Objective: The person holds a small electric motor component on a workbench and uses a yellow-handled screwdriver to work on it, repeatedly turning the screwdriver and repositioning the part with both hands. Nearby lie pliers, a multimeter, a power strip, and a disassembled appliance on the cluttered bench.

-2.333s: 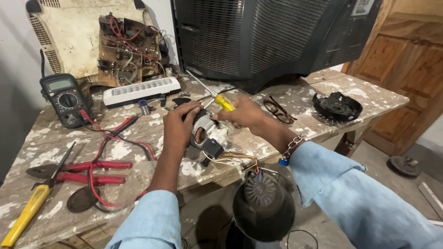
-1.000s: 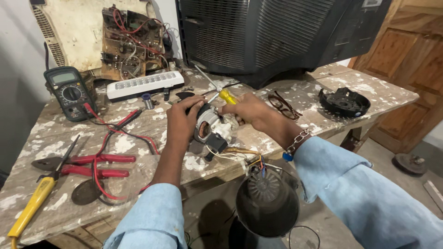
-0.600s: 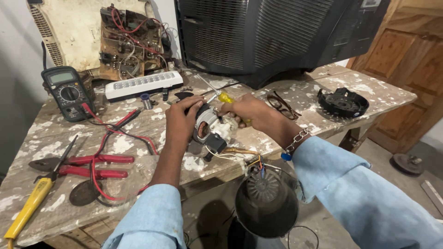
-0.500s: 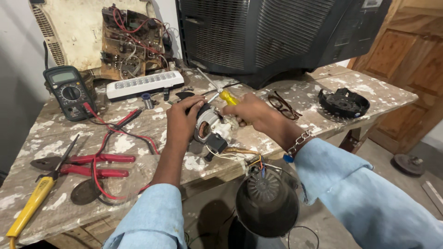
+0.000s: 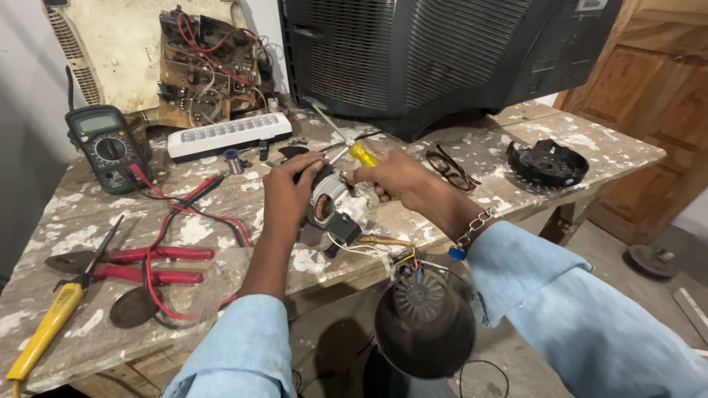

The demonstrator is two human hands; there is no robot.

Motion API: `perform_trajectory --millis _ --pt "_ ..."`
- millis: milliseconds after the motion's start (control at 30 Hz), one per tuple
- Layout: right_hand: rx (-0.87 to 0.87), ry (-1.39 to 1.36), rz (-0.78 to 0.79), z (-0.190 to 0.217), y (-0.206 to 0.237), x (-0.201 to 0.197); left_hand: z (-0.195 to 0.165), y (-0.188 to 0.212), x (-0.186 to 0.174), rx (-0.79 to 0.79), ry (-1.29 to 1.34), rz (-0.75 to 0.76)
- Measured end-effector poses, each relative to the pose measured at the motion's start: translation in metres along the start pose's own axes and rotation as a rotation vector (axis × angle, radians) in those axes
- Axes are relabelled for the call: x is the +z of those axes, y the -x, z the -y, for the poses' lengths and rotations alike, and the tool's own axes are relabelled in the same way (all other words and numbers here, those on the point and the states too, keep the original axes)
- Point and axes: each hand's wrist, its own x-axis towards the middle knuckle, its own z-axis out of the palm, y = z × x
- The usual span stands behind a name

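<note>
- Two hands meet over a small electric motor (image 5: 335, 208) near the front edge of a paint-spattered wooden workbench (image 5: 560, 144)
- Left hand (image 5: 289, 197): fingers curled round the left side of the motor, thumb and fingertips pressed against its housing, gripping it; the palm is turned away from the camera
- Right hand (image 5: 394, 175): closed in a fist-like grip on the yellow handle of a screwdriver (image 5: 346, 147); its metal shaft slants up and to the left, away from the motor, towards the back of the bench
- Motor: grey metal body with copper windings showing through an opening, a black block at its lower end; thin wires (image 5: 383, 247) run from it over the bench edge to a dark round fan housing (image 5: 424, 324) hanging below
- Wrist of the right arm carries a metal chain bracelet (image 5: 476, 225); both arms wear light blue sleeves
- Left part of the bench: a digital multimeter (image 5: 107, 147) with red and black test leads (image 5: 181, 203), red-handled pliers (image 5: 140, 264), and a yellow-handled tool (image 5: 44, 332) at the near corner
- Behind the hands: a white power strip (image 5: 228, 135), an exposed circuit board (image 5: 210, 66) leaning on a cream casing, and a large dark television set (image 5: 435, 51)
- Right of the hands: a pair of spectacles (image 5: 450, 168) lying just beside the right wrist, and a black round plastic part (image 5: 547, 162) well apart, nearer the right end
</note>
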Motion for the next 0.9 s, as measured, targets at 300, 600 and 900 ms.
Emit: perform_trajectory --millis 300,600,900 --pt "0.105 -0.011 0.07 -0.005 -0.006 0.001 0.003 -0.002 0.001 0.024 -0.016 -0.008" --pt "-0.047 -0.006 -0.015 -0.006 0.005 0.002 0.002 -0.001 0.002 0.07 -0.012 -0.026" --pt "0.062 0.125 0.092 0.0 -0.009 -0.004 -0.004 0.0 0.001 0.008 0.009 -0.014"
